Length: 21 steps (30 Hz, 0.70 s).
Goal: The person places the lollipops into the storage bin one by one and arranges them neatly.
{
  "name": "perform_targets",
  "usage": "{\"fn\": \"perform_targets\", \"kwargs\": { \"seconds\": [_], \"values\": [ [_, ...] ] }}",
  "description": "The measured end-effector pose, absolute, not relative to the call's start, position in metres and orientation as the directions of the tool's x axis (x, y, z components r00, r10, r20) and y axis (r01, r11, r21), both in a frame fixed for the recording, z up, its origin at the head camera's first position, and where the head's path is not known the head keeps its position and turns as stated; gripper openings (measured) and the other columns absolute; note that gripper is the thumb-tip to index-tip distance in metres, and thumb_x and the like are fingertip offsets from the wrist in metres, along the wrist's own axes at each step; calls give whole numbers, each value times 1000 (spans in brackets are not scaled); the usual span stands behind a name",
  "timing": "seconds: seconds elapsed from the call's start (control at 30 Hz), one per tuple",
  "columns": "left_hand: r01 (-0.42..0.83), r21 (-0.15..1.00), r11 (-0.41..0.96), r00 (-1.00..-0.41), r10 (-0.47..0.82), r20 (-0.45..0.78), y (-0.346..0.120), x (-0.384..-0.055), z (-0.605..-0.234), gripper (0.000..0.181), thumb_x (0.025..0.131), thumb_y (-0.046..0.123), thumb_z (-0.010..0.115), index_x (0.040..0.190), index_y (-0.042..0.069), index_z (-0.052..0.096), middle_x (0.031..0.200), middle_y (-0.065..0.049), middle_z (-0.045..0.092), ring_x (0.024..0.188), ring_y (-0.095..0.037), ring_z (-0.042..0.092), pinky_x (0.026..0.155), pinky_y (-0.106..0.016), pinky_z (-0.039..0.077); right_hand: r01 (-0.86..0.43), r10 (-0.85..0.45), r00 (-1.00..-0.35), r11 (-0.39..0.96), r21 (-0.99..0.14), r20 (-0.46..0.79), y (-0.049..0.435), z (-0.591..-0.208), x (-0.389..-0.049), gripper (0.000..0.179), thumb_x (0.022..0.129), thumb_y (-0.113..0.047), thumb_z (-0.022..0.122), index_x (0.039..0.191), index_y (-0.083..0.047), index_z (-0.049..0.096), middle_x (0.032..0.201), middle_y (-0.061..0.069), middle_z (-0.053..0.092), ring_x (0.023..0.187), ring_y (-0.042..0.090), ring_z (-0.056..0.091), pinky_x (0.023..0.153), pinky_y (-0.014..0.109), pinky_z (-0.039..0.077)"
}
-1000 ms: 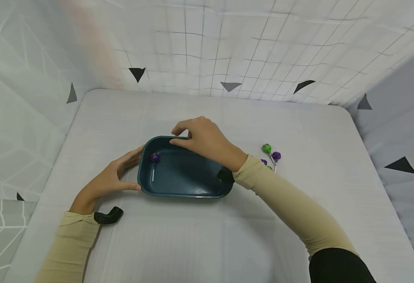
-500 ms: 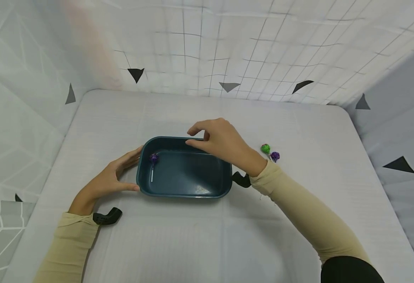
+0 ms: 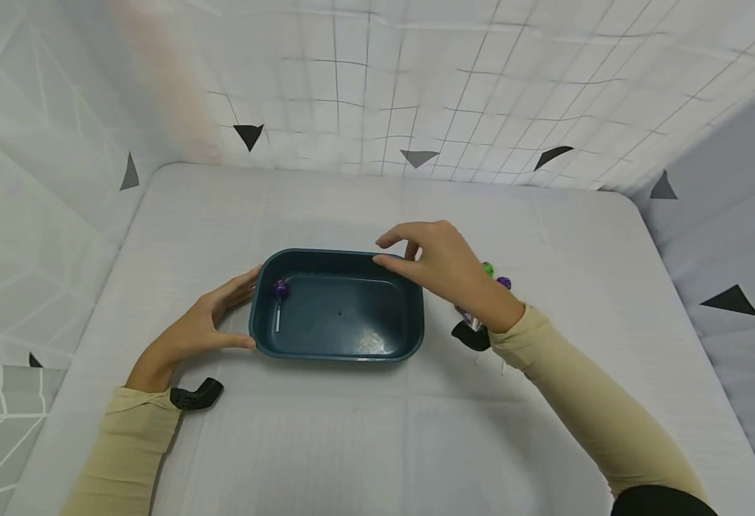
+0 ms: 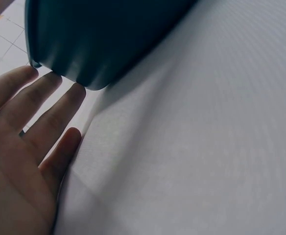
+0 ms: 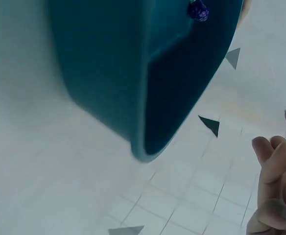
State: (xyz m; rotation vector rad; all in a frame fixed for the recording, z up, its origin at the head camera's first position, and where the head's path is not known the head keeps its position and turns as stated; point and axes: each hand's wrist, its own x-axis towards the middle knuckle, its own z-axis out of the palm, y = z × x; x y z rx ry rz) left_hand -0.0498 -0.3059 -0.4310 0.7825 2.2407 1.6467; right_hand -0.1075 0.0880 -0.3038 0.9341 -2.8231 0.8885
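Purple lollipop (image 3: 281, 289) lying in a teal tray (image 3: 338, 319), with a person's two bare hands at the tray.

On a white-covered table (image 3: 325, 444), the wrapped lollipop rests at the tray's left end, its round head toward the far side and its white stick toward the person. The left hand (image 3: 198, 322) has fingers and thumb spread apart, fingertips touching the outside of that end. The right hand (image 3: 443, 266) hovers by the tray's far right corner, its fingers bent and a gap between thumb and forefinger. Beyond its wrist show a green lollipop (image 3: 487, 269) and a second purple one (image 3: 503, 282); the wrist partly hides this group. Both forearms wear tan sleeves (image 3: 596, 394), and a grid-lined wall (image 3: 416, 72) stands behind.
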Motion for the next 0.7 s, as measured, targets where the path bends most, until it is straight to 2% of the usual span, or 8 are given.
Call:
{"fn": "perform_targets", "kwargs": {
  "seconds": [0.7],
  "values": [
    [295,934,200,-812,568,135,-306,-52,-433,118,71,-10,89,166,11,22,171,-18,24,151,3,34,120,-10,32,-490,-471,-864,703,-516,178,132,-319,-99,22,92,-26,81,112,-16,80,104,-2,80,69,9,62,56,24,46]
  ]
}}
